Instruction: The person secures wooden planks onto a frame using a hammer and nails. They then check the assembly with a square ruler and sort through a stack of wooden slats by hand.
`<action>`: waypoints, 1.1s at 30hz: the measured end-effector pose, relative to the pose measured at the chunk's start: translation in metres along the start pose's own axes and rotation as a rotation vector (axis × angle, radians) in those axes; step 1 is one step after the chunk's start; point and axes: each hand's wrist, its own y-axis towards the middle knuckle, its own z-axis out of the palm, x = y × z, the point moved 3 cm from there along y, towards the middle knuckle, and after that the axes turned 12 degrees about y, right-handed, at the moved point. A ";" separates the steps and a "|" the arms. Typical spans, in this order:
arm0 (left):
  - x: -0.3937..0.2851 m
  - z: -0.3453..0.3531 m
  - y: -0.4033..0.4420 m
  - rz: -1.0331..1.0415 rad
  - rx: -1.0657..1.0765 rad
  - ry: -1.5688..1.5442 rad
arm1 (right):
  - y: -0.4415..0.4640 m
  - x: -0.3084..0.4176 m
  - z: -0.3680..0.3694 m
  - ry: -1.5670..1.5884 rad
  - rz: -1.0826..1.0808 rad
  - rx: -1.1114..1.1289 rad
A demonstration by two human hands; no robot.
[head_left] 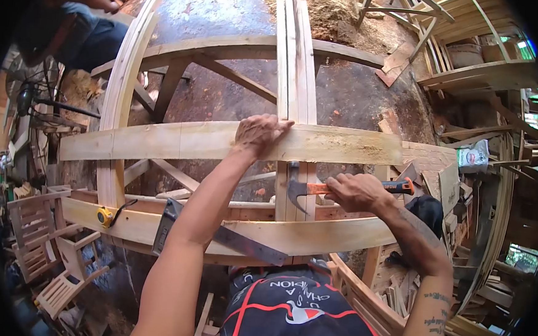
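My left hand [262, 135] is closed over the far edge of a pale wooden board [344, 146], with its thumb and fingertips by the crossing beams. Whether a small nail sits in those fingertips, I cannot tell. This board lies crosswise on the left beam [123, 91] and the paired middle beams [297, 65]. My right hand [357, 192] is wrapped round the orange and black handle of a claw hammer [316, 188]. The hammer's metal head is just on my side of the board, over the middle beams, claw pointing toward me.
A second board [320, 233] runs across close to my body. On it rest a try square [249, 245] and a yellow tape measure [104, 216]. Small wooden chair frames [71, 273] stand at left. Another person [83, 27] is at the upper left. Timber [484, 79] is stacked at right.
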 end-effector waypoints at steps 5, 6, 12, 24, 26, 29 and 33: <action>-0.001 -0.007 0.000 0.026 0.047 -0.023 | 0.001 -0.005 -0.003 0.006 -0.048 0.078; -0.002 -0.008 0.001 0.010 0.051 -0.016 | 0.000 -0.008 -0.004 0.000 -0.046 0.077; -0.004 -0.013 0.000 -0.021 0.055 -0.074 | -0.003 -0.008 0.003 0.063 -0.047 -0.003; -0.004 -0.006 0.001 -0.064 0.024 -0.049 | -0.035 0.010 0.012 0.375 0.091 -0.077; -0.007 -0.006 0.000 -0.069 -0.010 -0.056 | -0.052 0.021 0.022 0.700 0.104 -0.234; -0.012 0.001 0.000 -0.132 -0.061 -0.025 | -0.083 0.044 0.036 1.662 0.717 -0.272; -0.015 0.013 0.003 -0.230 -0.192 0.055 | -0.105 0.025 0.062 2.213 1.036 -0.578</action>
